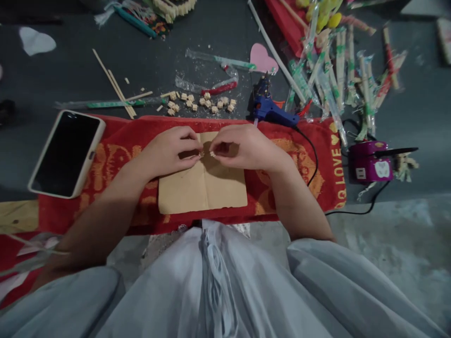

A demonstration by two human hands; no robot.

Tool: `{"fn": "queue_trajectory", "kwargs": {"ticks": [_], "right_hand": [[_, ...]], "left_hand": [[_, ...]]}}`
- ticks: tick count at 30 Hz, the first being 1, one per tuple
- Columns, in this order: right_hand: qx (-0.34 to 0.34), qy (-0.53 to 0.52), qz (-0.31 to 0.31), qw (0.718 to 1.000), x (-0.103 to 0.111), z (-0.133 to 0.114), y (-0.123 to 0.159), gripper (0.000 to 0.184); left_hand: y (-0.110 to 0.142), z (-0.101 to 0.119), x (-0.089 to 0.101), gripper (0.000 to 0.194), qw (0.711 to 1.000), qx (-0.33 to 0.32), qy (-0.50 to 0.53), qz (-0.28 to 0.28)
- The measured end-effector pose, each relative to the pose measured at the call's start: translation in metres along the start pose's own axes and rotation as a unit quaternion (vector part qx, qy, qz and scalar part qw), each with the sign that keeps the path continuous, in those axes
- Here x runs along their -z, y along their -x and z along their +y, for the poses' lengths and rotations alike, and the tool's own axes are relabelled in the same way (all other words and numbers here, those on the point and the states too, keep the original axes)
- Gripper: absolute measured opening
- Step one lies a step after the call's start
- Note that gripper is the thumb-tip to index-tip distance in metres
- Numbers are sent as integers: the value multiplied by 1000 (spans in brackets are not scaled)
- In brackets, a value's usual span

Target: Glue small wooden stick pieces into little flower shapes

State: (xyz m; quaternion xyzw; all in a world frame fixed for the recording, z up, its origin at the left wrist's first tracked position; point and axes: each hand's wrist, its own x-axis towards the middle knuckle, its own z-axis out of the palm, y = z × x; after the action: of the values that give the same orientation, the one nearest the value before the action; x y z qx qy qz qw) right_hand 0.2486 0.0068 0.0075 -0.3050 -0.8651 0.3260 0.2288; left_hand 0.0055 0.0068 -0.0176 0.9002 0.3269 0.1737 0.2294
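Observation:
Over a creased tan card point(225, 188), my two hands face each other with a narrow gap between the fingertips. My left hand point(172, 151) pinches a small pale wooden piece point(201, 154) between thumb and fingers. Another small pale wooden piece point(212, 153) pokes out from the pinch of my right hand point(244, 146). Fingers cover most of both pieces. Beyond the hands lies a loose cluster of similar pale pieces point(190, 103). A blue glue gun point(273, 114) rests on its side past my right hand, its cord trailing right.
A red towel point(116, 164) lies under the card. The phone point(66, 152) sits at left, thin sticks point(114, 84) behind it. Wrapped chopsticks point(338, 70) pile up at back right, near a pink heart point(262, 58). A purple device point(369, 162) stands right of the towel.

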Motion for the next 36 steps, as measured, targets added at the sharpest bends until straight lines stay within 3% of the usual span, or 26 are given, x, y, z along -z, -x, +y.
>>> {"fn": "queue_trajectory", "kwargs": {"ticks": [6, 15, 24, 33, 36], "right_hand": [[-44, 120, -45, 991, -11, -4, -2, 18], [-21, 108, -48, 993, -13, 1, 0, 9], [15, 113, -21, 993, -13, 7, 2, 21], [-4, 155, -16, 988, -11, 5, 5, 27], [-10, 159, -13, 987, -8, 4, 7, 23]], "left_hand": [[-1, 1, 1, 22, 1000, -2, 5, 13], [-2, 4, 5, 19, 999, 30, 14, 5], [-2, 3, 6, 23, 999, 31, 35, 9], [-1, 3, 2, 21, 996, 67, 61, 13], [-1, 2, 2, 22, 998, 46, 47, 14]]}}
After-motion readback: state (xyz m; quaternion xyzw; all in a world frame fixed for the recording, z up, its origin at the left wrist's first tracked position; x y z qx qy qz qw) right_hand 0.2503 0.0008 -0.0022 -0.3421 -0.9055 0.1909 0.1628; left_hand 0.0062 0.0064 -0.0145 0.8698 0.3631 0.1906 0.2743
